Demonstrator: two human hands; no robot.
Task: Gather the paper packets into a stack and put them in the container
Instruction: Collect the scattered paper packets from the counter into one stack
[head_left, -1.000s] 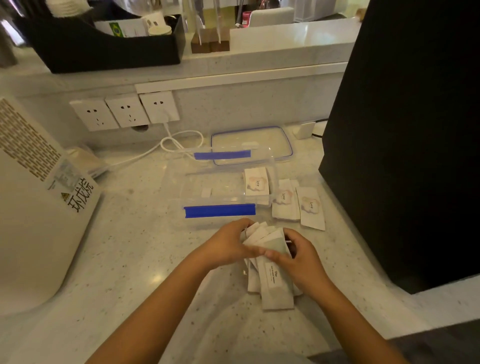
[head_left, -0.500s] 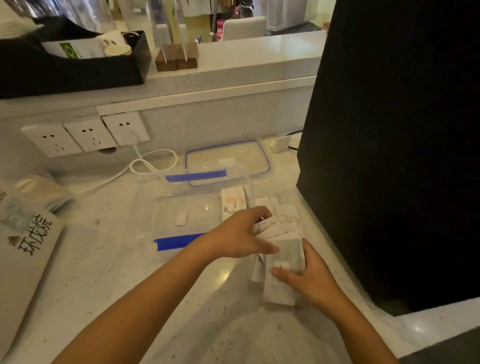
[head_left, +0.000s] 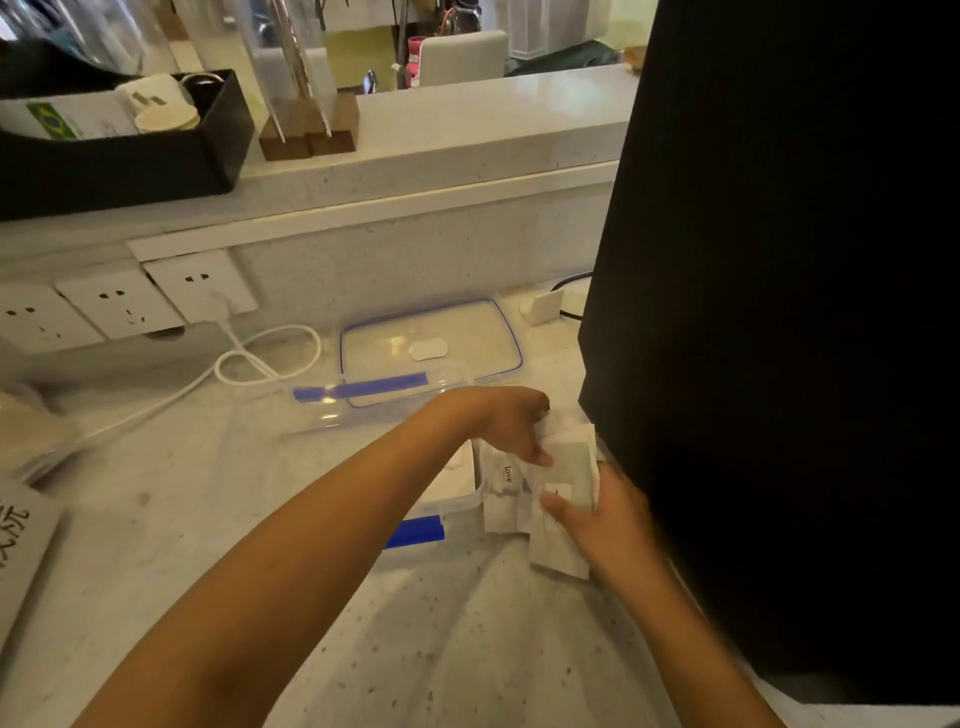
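Note:
A loose bunch of white paper packets (head_left: 563, 467), one printed "love", lies on the counter just right of the clear plastic container (head_left: 332, 415) with blue clips. My left hand (head_left: 511, 423) reaches across the container and grips the top of the bunch. My right hand (head_left: 597, 514) holds the bunch from below, thumb pressed on a packet. The container's inside is mostly hidden by my left forearm; one packet shows at its right end. The packets further right are hidden behind my hands.
The container's lid (head_left: 431, 345) with a blue rim lies behind it. A tall black box (head_left: 779, 312) stands right beside the packets. A white cable (head_left: 249, 364) runs from wall sockets (head_left: 124, 306). A white appliance (head_left: 21, 530) stands at the left edge.
Both hands have carried the bunch of packets right and away from me, up to the loose packets beside the container. The camera has turned right.

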